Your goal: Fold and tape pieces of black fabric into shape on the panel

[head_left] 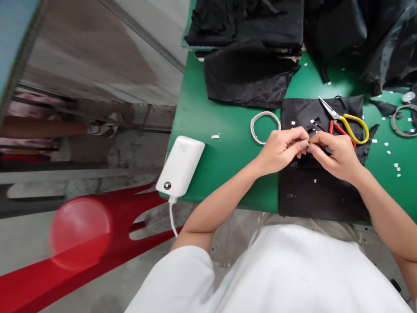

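My left hand (286,149) and my right hand (335,154) meet fingertip to fingertip above a square of black fabric (321,200). Both are closed in a pinch. Whatever is between the fingertips is too small to make out, and my fingers cover part of it. Just beyond my right hand lie scissors (350,126) with one yellow handle and one red handle, blades pointing away to the left. A flat ring like a tape roll (252,126) rests beside my left hand. Small white scraps (315,181) dot the fabric.
A white power bank (180,165) with a cable (173,217) sits at the left edge of the green table (221,174). Folded black fabric (250,78) is stacked at the back. Another ring (395,124) lies far right. A red stool (120,226) stands left; someone's leg (45,128) shows behind.
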`<state>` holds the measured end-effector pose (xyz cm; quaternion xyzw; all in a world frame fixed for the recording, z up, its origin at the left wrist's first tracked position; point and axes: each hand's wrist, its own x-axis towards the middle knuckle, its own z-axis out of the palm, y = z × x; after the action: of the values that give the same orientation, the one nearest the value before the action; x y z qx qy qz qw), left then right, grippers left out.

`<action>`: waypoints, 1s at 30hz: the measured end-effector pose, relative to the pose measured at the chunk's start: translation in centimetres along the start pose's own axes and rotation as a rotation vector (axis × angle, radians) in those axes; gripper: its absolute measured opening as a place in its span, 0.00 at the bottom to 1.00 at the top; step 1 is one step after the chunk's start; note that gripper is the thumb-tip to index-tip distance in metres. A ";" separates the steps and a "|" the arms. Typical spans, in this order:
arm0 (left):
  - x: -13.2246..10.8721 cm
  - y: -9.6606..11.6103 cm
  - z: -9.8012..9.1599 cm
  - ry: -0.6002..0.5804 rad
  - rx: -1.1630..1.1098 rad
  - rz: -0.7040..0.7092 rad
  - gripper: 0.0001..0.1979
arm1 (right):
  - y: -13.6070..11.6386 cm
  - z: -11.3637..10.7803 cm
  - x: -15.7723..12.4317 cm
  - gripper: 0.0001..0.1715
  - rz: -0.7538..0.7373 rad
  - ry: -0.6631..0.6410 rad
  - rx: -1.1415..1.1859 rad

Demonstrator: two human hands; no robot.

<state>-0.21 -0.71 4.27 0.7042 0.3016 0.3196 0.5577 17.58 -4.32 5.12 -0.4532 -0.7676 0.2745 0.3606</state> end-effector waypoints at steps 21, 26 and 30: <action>1.7 -0.7 3.1 0.335 0.675 0.523 0.05 | 1.0 -0.5 -1.2 0.06 0.127 0.257 0.077; 1.5 -0.8 2.1 0.196 0.807 0.581 0.07 | 0.3 -0.4 -1.1 0.06 0.035 0.252 -0.033; 1.4 -0.9 1.7 0.138 0.759 0.570 0.08 | 0.2 -0.3 -1.0 0.06 -0.009 0.223 -0.065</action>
<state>1.93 -0.44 3.29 0.8898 0.2283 0.3731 0.1302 18.29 -5.13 4.81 -0.4891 -0.7333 0.1957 0.4298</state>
